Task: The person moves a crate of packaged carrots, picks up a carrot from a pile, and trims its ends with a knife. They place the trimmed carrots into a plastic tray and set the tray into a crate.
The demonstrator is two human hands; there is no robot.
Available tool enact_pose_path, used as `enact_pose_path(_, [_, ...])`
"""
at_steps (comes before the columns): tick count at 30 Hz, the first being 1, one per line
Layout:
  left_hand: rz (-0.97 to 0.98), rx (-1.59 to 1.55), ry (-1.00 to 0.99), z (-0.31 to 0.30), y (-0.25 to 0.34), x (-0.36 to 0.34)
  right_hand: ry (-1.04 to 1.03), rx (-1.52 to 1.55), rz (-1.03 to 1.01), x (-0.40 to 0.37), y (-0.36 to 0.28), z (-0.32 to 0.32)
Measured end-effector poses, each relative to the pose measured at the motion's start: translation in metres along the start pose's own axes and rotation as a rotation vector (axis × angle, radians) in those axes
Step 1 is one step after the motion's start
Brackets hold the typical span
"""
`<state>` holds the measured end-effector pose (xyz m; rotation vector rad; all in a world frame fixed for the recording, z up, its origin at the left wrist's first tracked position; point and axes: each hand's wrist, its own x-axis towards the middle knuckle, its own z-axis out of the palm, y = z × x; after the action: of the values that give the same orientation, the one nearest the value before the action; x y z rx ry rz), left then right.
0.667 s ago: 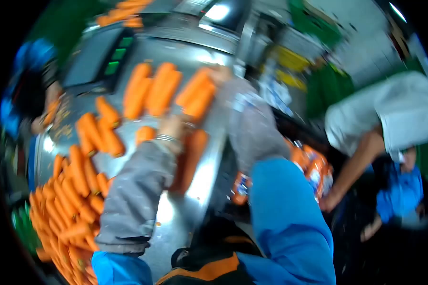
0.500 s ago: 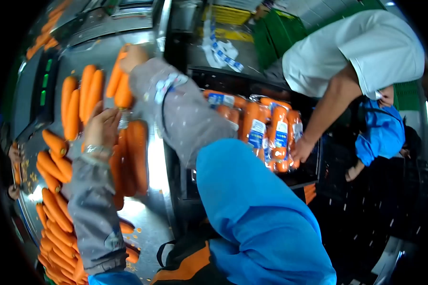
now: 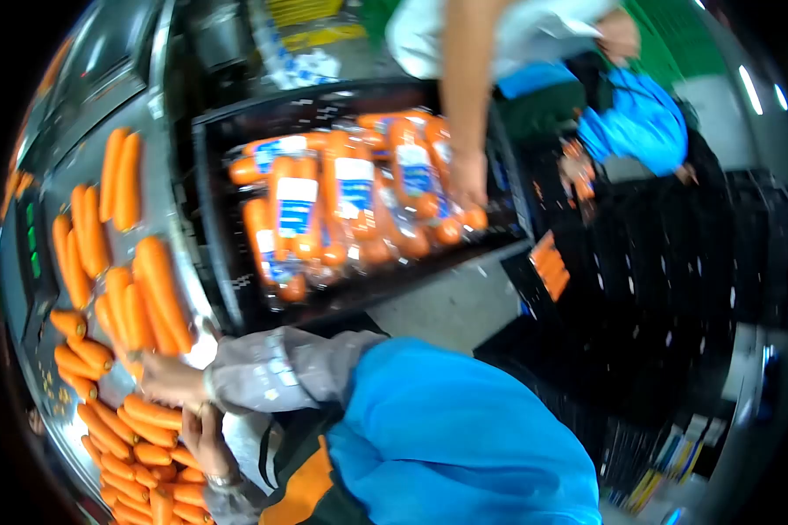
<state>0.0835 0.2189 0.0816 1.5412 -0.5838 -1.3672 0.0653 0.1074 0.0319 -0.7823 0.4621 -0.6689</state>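
My right hand (image 3: 171, 379) is at the near end of a group of carrots (image 3: 130, 311) on the metal worktop (image 3: 153, 206). Its fingers touch or lie just beside the carrot ends; motion blur hides their grip. Just below, my left hand (image 3: 205, 440), with a band at the wrist, is beside the loose carrot pile (image 3: 136, 468). Its fingers look slightly apart, next to the end of a carrot (image 3: 153, 413). Farther up the worktop lie separate small groups, including a carrot pair (image 3: 121, 179) and another group (image 3: 83, 232).
A black crate (image 3: 228, 271) with several bagged, labelled carrot packs (image 3: 355, 197) stands right of the worktop. Another person's arm (image 3: 466, 114) reaches into it. A person in blue (image 3: 635, 122) is farther right, near stacked black crates (image 3: 674, 254). A dark device with green digits (image 3: 31, 236) borders the left.
My view has turned right, bringing the whole crate into sight. Both hands have come back from the upper carrot groups toward the loose pile. The other person's hand remains at the packs.
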Motion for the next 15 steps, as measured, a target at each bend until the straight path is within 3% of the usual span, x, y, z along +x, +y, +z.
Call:
enact_pose_path(1, [0.034, -0.037, 0.072, -0.003, -0.013, -0.023, -0.131, -0.187, 0.004, -0.018, -0.007, 0.01])
enact_pose_path(3, [0.111, 0.018, 0.285, -0.032, -0.065, -0.061, -0.019, -0.361, -0.189, -0.05, 0.015, 0.02])
enact_pose_path(4, [0.041, 0.23, 0.372, -0.059, -0.089, -0.08, 0.024, -0.442, -0.282, -0.062, 0.024, 0.024])
enact_pose_path(6, [-0.11, 0.59, 0.512, -0.101, -0.13, -0.112, -0.079, -0.485, -0.173, -0.087, 0.031, 0.014])
enact_pose_path(8, [-0.201, 0.769, 0.548, -0.114, -0.156, -0.132, -0.19, -0.589, 0.015, -0.122, 0.019, 0.0])
enact_pose_path(13, [-0.31, 1.029, 0.511, -0.123, -0.206, -0.168, -0.101, -0.675, -0.074, -0.19, 0.035, -0.016])
enact_pose_path(15, [-0.353, 1.105, 0.462, -0.117, -0.213, -0.179, -0.099, -0.638, -0.129, -0.232, 0.004, -0.011])
